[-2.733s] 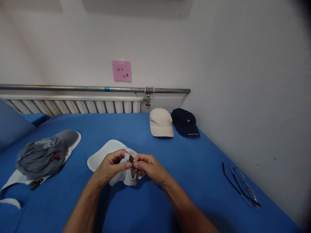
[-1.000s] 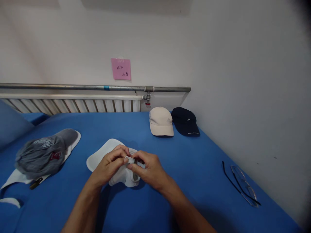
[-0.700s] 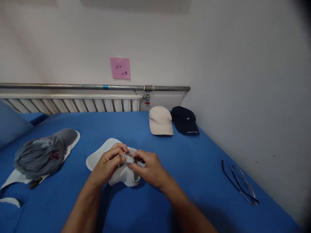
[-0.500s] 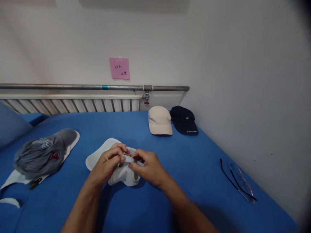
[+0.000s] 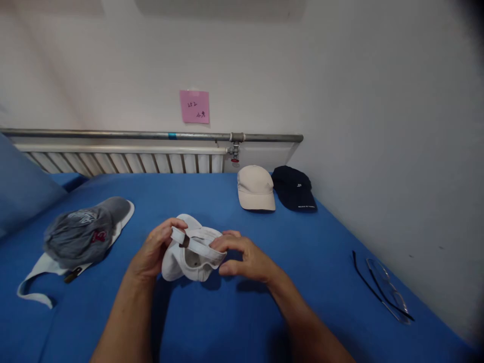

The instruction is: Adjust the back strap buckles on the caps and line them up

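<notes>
A white baseball cap [image 5: 196, 269] is between my hands, just over the blue sheet, its back opening toward me. Across that opening runs the cap's white strap [image 5: 200, 247], which passes through a small dark buckle [image 5: 185, 241]. My left hand [image 5: 155, 249] grips the cap's left side near the brim, with the strap's end sticking up beside its fingers. On the other side, my right hand [image 5: 245, 256] has its fingers on the strap and the cap's right edge, the thumb lower down. Part of the brim is behind the cap's crown and my left hand.
A grey cap [image 5: 85, 234] with a loose white strap [image 5: 32, 297] lies at left. Near the wall sit a beige cap [image 5: 256, 187] and a navy cap [image 5: 294, 187]. Eyeglasses [image 5: 385, 290] rest at right. Behind the bed [image 5: 212, 327] are a radiator [image 5: 151, 162] and pipe.
The white cap has turned, so its brim is now mostly hidden and its back opening shows. My hands have moved apart from the strap to the cap's two sides. The view has shifted slightly left.
</notes>
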### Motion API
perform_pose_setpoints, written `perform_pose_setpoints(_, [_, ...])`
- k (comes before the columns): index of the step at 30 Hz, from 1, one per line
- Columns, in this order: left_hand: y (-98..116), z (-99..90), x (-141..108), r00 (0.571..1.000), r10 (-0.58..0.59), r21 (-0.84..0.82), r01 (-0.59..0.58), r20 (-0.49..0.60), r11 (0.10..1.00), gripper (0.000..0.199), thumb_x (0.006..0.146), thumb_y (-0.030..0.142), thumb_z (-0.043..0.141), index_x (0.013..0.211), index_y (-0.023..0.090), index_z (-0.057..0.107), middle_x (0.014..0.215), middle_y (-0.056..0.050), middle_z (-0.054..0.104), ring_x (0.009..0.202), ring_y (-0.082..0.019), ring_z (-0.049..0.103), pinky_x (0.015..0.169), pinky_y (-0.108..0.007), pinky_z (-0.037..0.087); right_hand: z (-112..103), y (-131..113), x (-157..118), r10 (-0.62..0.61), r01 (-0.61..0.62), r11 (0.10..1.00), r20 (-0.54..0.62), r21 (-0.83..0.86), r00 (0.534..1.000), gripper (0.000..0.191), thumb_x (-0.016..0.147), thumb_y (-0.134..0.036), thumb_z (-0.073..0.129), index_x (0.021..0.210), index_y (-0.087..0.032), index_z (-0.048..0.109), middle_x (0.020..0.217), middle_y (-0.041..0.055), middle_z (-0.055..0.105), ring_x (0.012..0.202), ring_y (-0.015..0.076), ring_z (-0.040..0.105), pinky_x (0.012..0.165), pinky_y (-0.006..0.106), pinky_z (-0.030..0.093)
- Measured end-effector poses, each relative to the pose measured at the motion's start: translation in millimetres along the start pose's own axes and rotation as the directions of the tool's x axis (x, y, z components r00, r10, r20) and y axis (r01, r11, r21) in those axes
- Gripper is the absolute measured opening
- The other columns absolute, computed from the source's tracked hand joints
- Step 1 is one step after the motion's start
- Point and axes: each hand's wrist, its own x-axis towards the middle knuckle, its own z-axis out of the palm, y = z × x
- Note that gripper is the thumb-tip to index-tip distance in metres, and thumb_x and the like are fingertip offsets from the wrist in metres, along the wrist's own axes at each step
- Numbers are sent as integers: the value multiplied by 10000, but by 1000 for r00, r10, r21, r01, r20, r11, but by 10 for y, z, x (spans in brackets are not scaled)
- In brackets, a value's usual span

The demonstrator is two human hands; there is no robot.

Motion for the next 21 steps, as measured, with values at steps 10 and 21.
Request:
perform_pose_setpoints(10, [-9, 24, 29, 984, -107, -184, 79, -143, 980, 368, 556, 334, 889, 806, 152, 689, 601, 18, 641, 509, -127, 587, 487, -206, 485, 52, 157, 73, 219, -72, 870, -252, 489, 942, 161, 715, -311, 635, 620, -182, 614, 580, -9, 587, 571, 123, 473, 591, 245, 360])
perform_pose_setpoints(21, [6, 150, 15, 984, -177, -66, 178, 11, 982, 308, 562, 261, 882, 773, 117, 710, 712, -33, 692, 599, -127, 603, 562, -195, 473, -40, 300, 108, 248, -56, 913, -440, 405, 863, 147, 702, -295, 573, 597, -192, 572, 514, -29, 531, 534, 129, 454, 572, 258, 341])
